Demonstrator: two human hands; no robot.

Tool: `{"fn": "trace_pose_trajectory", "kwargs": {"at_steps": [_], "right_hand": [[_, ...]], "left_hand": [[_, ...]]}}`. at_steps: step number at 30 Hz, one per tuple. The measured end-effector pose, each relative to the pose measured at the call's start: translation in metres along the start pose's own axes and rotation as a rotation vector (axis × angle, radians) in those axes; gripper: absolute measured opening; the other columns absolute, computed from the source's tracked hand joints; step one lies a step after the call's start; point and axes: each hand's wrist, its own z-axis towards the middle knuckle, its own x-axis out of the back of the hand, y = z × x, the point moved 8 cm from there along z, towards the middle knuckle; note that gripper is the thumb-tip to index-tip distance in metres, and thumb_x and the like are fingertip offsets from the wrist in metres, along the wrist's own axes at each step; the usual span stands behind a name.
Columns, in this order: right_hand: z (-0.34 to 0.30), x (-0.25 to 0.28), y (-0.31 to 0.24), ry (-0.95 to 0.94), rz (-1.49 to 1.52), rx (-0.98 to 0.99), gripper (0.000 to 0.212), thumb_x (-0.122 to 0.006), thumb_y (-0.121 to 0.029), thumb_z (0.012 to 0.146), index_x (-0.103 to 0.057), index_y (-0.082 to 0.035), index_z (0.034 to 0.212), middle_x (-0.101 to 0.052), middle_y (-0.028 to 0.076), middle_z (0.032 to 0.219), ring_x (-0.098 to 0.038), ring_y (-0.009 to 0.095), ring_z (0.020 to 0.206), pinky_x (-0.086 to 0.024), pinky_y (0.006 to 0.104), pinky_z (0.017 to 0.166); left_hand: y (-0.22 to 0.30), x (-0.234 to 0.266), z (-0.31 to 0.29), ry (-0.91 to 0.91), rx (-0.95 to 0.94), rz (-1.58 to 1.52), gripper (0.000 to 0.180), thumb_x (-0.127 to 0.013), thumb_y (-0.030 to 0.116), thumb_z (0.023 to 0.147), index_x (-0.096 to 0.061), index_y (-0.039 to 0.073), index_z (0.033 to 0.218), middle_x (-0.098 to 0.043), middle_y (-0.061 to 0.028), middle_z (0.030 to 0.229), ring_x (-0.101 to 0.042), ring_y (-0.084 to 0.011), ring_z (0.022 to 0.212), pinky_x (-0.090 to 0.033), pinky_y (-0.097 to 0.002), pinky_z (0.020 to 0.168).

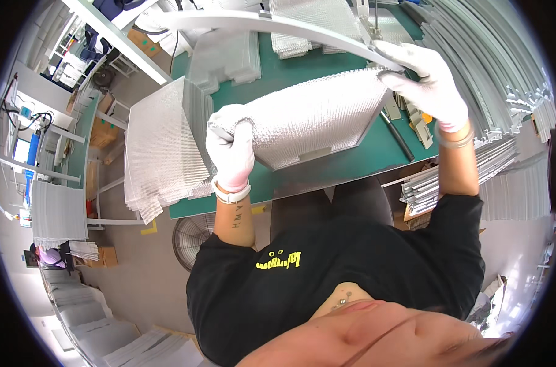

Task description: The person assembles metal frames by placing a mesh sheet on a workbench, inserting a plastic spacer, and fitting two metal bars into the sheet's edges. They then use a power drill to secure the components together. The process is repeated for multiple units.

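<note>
Head view, the only one here: the framed mesh panel (314, 116) is held up off the green table (290, 67), tilted, between both gloved hands. It looks like layered expanded-metal mesh in a thin grey frame, so I'd guess light for its size and fairly stiff along the frame, but the mesh face probably dents if you press on it. The frame edges and corners look like the place to grab, which is what's going on.

The left hand (231, 150) is wrapped shut over the near-left corner, fingers curled across the mesh face, wrist straight up from the forearm. The right hand (426, 79) is up at the far-right corner, fingers closed on the frame there, and a long curved grey strip (272, 23) runs leftward from the same grip (can't tell if it's pinched together with the panel or just resting on the fingers). The right arm is stretched further out than the left.

Just left of the left hand there's a stack of loose mesh sheets (161, 147); past the right hand, bundles of metal profiles (492, 67).
</note>
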Motion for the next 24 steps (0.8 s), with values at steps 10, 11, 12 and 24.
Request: {"fn": "trace_pose_trajectory", "kwargs": {"at_steps": [10, 11, 12, 24], "right_hand": [[0.026, 0.008, -0.041, -0.321, -0.061, 0.224, 0.047, -0.069, -0.003, 0.08, -0.063, -0.001, 0.126, -0.066, 0.015, 0.09, -0.063, 0.031, 0.076, -0.05, 0.0373, 0.07], [0.029, 0.004, -0.047, -0.356, -0.115, 0.248, 0.047, -0.069, -0.002, 0.078, -0.063, -0.002, 0.125, -0.066, 0.015, 0.089, -0.063, 0.032, 0.077, -0.051, 0.0378, 0.07], [0.031, 0.001, -0.053, -0.39, -0.17, 0.274, 0.047, -0.069, -0.001, 0.077, -0.064, -0.002, 0.123, -0.066, 0.016, 0.088, -0.064, 0.032, 0.078, -0.051, 0.0382, 0.07], [0.05, -0.035, -0.075, -0.419, -0.018, 0.331, 0.024, -0.064, -0.001, 0.079, -0.064, -0.005, 0.103, -0.067, 0.015, 0.091, -0.065, 0.035, 0.085, -0.053, 0.0413, 0.077]], "left_hand": [[0.006, 0.0, -0.004, -0.097, 0.05, -0.048, 0.021, -0.062, -0.005, 0.087, -0.059, -0.001, 0.108, -0.064, -0.006, 0.104, -0.059, -0.0071, 0.087, -0.047, -0.0216, 0.077], [0.007, 0.0, -0.004, -0.105, 0.048, -0.044, 0.021, -0.063, -0.005, 0.087, -0.059, -0.001, 0.107, -0.064, -0.0059, 0.104, -0.059, -0.0067, 0.087, -0.047, -0.0212, 0.076], [0.006, -0.001, -0.004, -0.135, 0.13, -0.017, 0.019, -0.063, -0.005, 0.087, -0.059, -0.001, 0.106, -0.065, -0.006, 0.104, -0.059, -0.0067, 0.087, -0.048, -0.0212, 0.075], [0.047, -0.018, 0.015, -0.055, -0.101, -0.166, 0.039, -0.072, -0.01, 0.078, -0.056, 0.002, 0.111, -0.062, -0.0087, 0.093, -0.06, -0.0102, 0.08, -0.049, -0.0215, 0.067]]}}
